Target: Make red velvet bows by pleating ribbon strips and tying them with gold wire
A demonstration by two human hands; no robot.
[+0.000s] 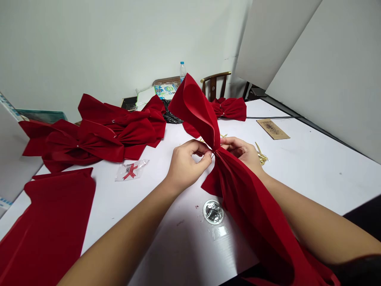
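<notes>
A large red fabric bow (247,190) is gathered at its middle in front of me, one loop standing up and the long part hanging down to the right over the table's front edge. At the gather, my left hand (189,161) pinches the end of a thin twist tie (213,155) between thumb and index finger. My right hand (242,153) is curled at the far side of the gather, holding the bow; part of it is hidden behind the cloth. Several gold twist ties (262,159) lie just beyond my right hand.
Several finished red bows (98,139) are piled at left, another bow (235,109) lies behind. Flat red cloth (62,214) covers the front left. Also on the white table (312,167): a plastic packet (131,171), cardboard piece (272,129) and round grommet (213,211). A bottle (182,71) stands farther back.
</notes>
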